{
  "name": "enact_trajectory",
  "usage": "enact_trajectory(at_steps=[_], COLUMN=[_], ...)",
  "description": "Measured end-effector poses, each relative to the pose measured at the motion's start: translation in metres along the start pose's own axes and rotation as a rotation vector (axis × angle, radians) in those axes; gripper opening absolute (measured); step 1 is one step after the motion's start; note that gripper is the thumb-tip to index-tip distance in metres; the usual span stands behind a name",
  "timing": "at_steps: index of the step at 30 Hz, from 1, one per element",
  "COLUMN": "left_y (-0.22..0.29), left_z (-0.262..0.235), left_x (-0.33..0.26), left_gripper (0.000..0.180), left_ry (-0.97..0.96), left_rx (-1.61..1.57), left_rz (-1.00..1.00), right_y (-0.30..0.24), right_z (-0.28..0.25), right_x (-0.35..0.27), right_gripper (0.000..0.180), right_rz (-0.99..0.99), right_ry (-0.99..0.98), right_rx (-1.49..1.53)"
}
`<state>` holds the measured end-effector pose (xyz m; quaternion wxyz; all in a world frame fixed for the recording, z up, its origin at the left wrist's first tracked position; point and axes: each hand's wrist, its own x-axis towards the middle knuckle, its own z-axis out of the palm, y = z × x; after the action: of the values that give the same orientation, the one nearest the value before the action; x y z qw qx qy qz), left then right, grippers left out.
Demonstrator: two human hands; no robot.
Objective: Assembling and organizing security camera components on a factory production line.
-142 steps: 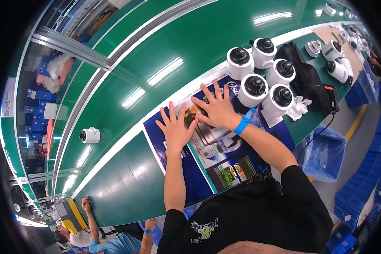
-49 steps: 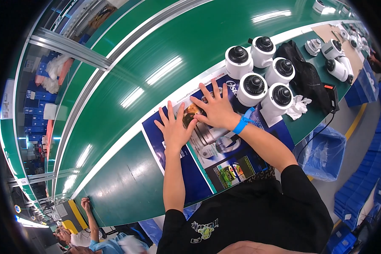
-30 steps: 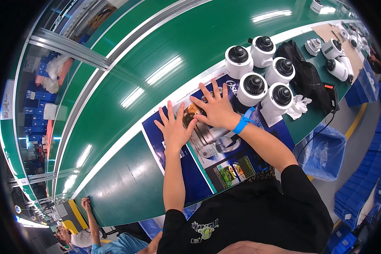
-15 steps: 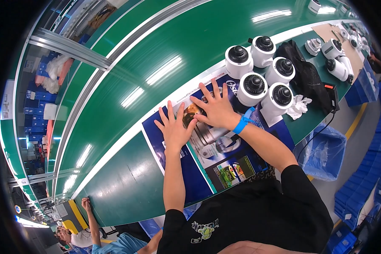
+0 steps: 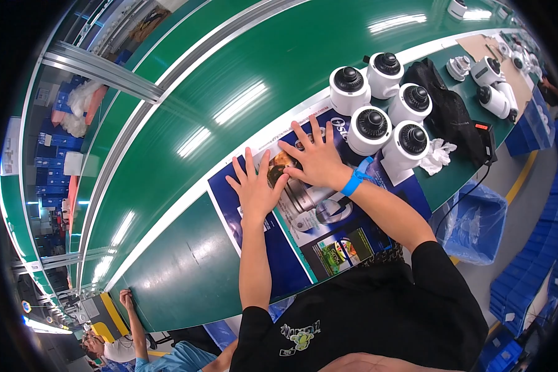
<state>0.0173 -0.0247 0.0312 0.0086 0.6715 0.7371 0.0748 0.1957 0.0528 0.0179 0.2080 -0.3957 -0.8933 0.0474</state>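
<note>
A large printed sheet (image 5: 294, 260), dark blue with pictures of kitchen goods, lies across the green bench. My left hand (image 5: 257, 191) rests on it, palm down with the fingers spread. Beside it my right hand (image 5: 318, 160) lies flat too, fingers apart and a blue band (image 5: 356, 178) round the wrist. Both thumbs nearly meet, and neither hand holds anything. Just right of my right hand stand several white appliance bodies with black ribbed tops, the nearest being a white unit (image 5: 359, 144) at the sheet's edge.
A black cloth (image 5: 437, 102), a crumpled white tissue (image 5: 438, 156) and a small black device (image 5: 485, 139) lie to the right. More white units (image 5: 494, 99) lie farther off. A lined blue bin (image 5: 477, 223) stands below. A co-worker's hand (image 5: 126, 300) touches the bench at left.
</note>
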Motion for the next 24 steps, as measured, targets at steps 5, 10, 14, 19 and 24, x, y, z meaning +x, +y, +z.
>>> enact_trajectory(at_steps=[5, 10, 14, 19, 24], left_y=[-0.001, 0.005, -0.006, 0.001, 0.006], left_z=[0.0, 0.0, 0.0, -0.001, -0.004], left_x=[0.0, 0.004, 0.001, 0.002, 0.001], left_gripper=[0.071, 0.07, 0.069, 0.069, 0.068], left_ry=[0.005, 0.009, -0.009, -0.044, -0.067], left_rx=[-0.004, 0.001, 0.053, 0.033, 0.027], left_rz=[0.002, 0.014, -0.002, -0.001, -0.018], right_y=[0.0, 0.006, -0.002, 0.001, 0.004], right_z=[0.001, 0.004, 0.009, 0.008, 0.008], right_x=[0.0, -0.002, 0.002, -0.001, -0.004], right_gripper=[0.06, 0.062, 0.064, 0.061, 0.061], right_rz=[-0.001, 0.017, 0.006, -0.007, 0.002], right_ry=[0.02, 0.026, 0.028, 0.057, 0.052], right_rx=[0.0, -0.019, 0.035, 0.014, 0.025])
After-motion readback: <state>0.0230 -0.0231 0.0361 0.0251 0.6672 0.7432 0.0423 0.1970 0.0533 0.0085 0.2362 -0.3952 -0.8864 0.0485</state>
